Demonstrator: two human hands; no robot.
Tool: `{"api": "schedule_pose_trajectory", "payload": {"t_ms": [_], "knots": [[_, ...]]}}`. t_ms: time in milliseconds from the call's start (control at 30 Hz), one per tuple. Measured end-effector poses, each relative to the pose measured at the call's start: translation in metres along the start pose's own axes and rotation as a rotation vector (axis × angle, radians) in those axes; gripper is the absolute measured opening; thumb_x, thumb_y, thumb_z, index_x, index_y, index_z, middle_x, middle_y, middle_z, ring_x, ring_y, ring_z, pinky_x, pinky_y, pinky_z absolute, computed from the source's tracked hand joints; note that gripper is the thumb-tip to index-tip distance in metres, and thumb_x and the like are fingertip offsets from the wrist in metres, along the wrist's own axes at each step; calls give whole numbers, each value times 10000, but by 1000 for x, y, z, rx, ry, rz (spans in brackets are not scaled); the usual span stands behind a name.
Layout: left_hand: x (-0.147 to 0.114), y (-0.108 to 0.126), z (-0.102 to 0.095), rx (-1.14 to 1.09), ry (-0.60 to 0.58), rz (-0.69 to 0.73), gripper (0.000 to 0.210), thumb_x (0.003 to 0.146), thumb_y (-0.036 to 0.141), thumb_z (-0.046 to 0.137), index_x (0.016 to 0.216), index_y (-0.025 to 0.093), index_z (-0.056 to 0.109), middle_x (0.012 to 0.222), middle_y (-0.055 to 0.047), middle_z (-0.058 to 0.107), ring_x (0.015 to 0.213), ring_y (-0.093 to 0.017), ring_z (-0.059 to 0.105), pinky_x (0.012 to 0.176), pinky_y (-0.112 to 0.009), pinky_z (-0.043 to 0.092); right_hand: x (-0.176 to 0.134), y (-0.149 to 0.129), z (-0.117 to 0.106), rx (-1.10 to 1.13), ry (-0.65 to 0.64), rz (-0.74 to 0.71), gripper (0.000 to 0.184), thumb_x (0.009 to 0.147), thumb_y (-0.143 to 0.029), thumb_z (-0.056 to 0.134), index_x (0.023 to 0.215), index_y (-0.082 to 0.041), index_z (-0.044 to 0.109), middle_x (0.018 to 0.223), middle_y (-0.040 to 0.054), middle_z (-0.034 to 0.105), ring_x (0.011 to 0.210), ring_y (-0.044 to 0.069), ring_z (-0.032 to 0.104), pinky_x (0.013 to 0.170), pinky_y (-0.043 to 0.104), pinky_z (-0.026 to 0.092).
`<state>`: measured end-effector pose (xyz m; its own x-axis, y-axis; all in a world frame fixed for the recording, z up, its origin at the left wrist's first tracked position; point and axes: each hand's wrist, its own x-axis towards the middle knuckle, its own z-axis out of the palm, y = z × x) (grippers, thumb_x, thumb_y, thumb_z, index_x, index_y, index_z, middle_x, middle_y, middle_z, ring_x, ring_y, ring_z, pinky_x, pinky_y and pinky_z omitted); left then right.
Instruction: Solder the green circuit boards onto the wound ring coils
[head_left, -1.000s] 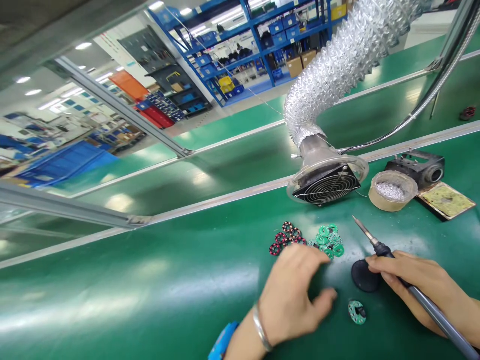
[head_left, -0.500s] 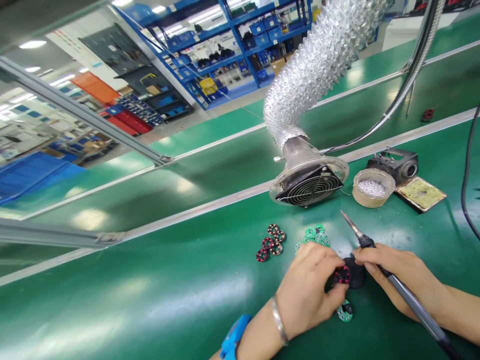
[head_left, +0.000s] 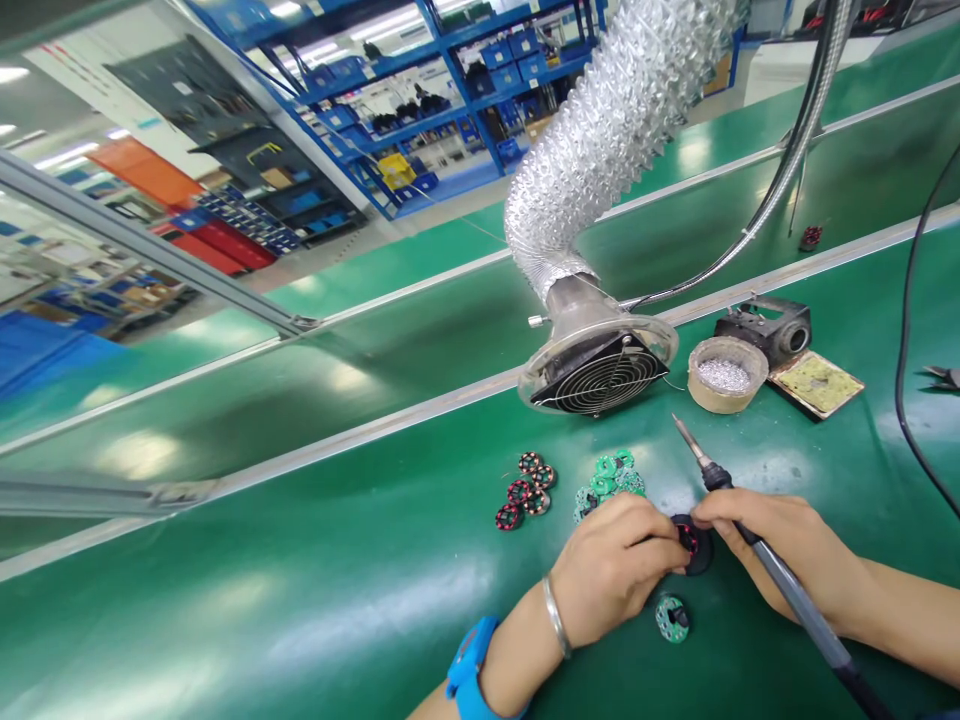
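Note:
My left hand [head_left: 619, 560] pinches a red-and-black wound coil ring [head_left: 687, 540], which sits on a round black holder [head_left: 701, 558]. Wrapped around a soldering iron [head_left: 791, 585], my right hand [head_left: 787, 550] rests at the holder's right side, its fingertips by the rim. The iron's bare tip points up and away, clear of the coil. A round green circuit board [head_left: 673, 619] lies just below the holder. Beyond my left hand is a pile of green circuit boards [head_left: 609, 480], partly hidden by it. Several coil rings [head_left: 527, 492] lie in a cluster further left.
A fume extractor hood [head_left: 600, 370] on a silver duct [head_left: 600, 130] hangs over the bench's far side. Behind the iron stand a tub of silvery bits [head_left: 726, 374], an iron stand [head_left: 769, 325] and a yellow sponge [head_left: 817, 383]. A black cable [head_left: 906, 340] and pliers [head_left: 941, 377] lie right.
My left hand has lowered the coil ring onto the black holder, where it was held tilted above its left side before. The view has shifted slightly to the right.

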<state>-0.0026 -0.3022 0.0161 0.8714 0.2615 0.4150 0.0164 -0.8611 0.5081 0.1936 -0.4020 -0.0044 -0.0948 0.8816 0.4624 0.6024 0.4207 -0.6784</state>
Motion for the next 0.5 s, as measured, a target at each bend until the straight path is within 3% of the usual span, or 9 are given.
{"api": "schedule_pose_trajectory", "payload": {"t_ms": [100, 167, 233, 333, 400, 500], "knots": [[-2, 0, -9, 11, 8, 113, 237, 930, 98, 446, 920, 207, 656, 805, -27, 706, 749, -147, 632, 702, -267, 510, 1, -2, -1, -29, 22, -30, 209, 927, -92, 428, 1069, -212, 524, 864, 26, 701, 677, 133, 672, 606, 222, 549], [-5, 1, -16, -11, 42, 111, 232, 927, 101, 448, 918, 215, 650, 800, -23, 708, 713, -137, 635, 678, -264, 509, 2, -4, 0, -39, 40, -48, 208, 910, -84, 460, 1059, -213, 526, 882, 29, 708, 709, 145, 680, 643, 243, 559], [-9, -2, -20, 16, 128, 25, 214, 911, 83, 474, 893, 219, 638, 775, -13, 698, 692, -128, 630, 671, -258, 506, 2, -7, 1, -35, 46, -51, 215, 882, -82, 497, 1049, -213, 529, 911, 33, 713, 759, 165, 685, 698, 281, 568], [-13, -9, -19, 225, 225, -229, 136, 882, 98, 535, 916, 192, 628, 802, -37, 679, 748, -163, 624, 700, -296, 517, 1, -8, 4, -20, 43, -46, 248, 844, -69, 508, 1045, -213, 529, 968, 39, 714, 815, 184, 687, 753, 323, 571], [-13, -13, -14, 343, 171, -355, 170, 852, 156, 592, 1018, 166, 629, 921, -85, 667, 836, -213, 614, 741, -357, 530, 1, -8, 5, -23, 55, -45, 259, 840, -64, 500, 1049, -215, 527, 998, 42, 713, 824, 185, 690, 759, 328, 572], [-9, -14, -5, 370, 66, -373, 275, 834, 183, 624, 1109, 167, 628, 1031, -109, 634, 905, -241, 592, 783, -395, 531, 3, -6, 5, -39, 78, -39, 248, 854, -71, 497, 1052, -218, 527, 1019, 43, 713, 837, 183, 693, 763, 323, 571]]}}
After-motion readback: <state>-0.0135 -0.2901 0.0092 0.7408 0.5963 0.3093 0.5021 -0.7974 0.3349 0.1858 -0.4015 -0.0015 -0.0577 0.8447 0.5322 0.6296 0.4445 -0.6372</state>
